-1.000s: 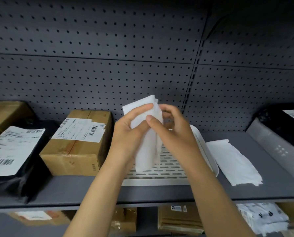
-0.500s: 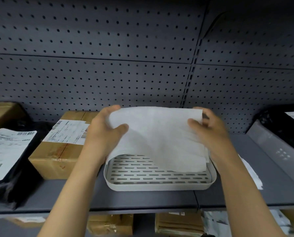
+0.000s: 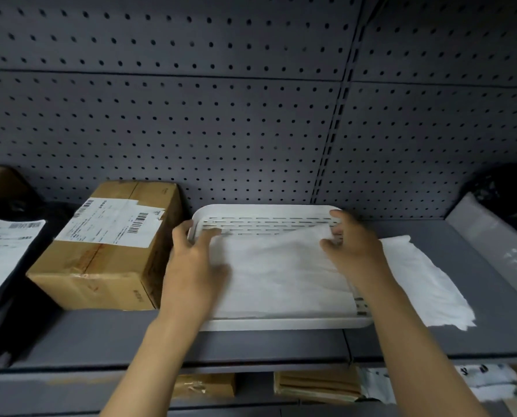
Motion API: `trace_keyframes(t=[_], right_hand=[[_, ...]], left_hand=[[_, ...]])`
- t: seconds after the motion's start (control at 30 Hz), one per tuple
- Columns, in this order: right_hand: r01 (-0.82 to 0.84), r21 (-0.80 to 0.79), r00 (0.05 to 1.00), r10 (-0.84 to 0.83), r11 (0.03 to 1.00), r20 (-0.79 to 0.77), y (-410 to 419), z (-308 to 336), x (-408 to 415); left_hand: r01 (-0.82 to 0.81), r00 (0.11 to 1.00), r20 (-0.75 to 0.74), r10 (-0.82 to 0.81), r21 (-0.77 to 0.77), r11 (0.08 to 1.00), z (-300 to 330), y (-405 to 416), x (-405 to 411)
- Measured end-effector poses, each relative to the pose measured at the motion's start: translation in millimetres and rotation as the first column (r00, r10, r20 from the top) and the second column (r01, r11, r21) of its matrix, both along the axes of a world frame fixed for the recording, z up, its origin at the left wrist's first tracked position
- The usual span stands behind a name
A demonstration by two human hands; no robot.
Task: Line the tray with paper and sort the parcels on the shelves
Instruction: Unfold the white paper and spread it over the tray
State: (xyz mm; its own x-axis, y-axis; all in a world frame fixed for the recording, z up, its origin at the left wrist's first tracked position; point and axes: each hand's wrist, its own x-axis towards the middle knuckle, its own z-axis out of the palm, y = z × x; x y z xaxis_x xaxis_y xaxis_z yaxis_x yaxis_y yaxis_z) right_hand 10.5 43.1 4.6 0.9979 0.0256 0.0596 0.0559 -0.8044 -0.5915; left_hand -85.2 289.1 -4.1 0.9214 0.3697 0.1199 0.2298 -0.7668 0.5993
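On the shelf (image 3: 281,347), a white tray (image 3: 281,324) holds a paper sheet (image 3: 281,275). The left hand (image 3: 194,266) and right hand (image 3: 353,251) press flat on the sheet's two ends, fingers spread, gripping nothing.

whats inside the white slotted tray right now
A white paper sheet lies in the white slotted plastic tray, covering most of its floor. Bare slots show along the back and near right corner. Both hands hide its side edges.
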Motion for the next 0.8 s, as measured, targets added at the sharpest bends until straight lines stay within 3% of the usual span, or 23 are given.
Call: trace_keyframes(t=[0.1,0.13,0.2,0.27,0.4,0.8], right_hand=[[-0.030,-0.105,0.927,0.067,0.994,0.368,7.7,3.1,-11.9],[-0.095,-0.072,0.912,0.116,0.993,0.394,10.5,6.2,-16.0],[-0.284,-0.002,0.921,0.273,0.959,0.279,14.7,13.3,-24.2],[-0.438,-0.029,0.896,0.439,0.899,0.074,15.3,16.5,-30.3],[-0.538,-0.189,0.842,0.510,0.822,-0.178,14.4,7.8,-31.7],[-0.532,-0.172,0.847,0.526,0.829,-0.082,13.3,1.9,-33.0]], left_hand=[[0.122,0.978,0.153,-0.139,0.118,0.985,-5.7,0.9,-0.1],[0.191,0.962,0.176,-0.207,0.107,0.976,-5.7,1.2,0.5],[0.347,0.927,0.131,-0.351,0.051,0.936,-4.0,0.5,0.1],[0.482,0.875,0.044,-0.482,0.025,0.876,-1.7,-1.9,0.2],[0.582,0.812,-0.076,-0.579,0.020,0.813,2.3,-8.2,1.1],[0.567,0.822,-0.128,-0.555,0.080,0.820,3.3,-14.9,3.7]])
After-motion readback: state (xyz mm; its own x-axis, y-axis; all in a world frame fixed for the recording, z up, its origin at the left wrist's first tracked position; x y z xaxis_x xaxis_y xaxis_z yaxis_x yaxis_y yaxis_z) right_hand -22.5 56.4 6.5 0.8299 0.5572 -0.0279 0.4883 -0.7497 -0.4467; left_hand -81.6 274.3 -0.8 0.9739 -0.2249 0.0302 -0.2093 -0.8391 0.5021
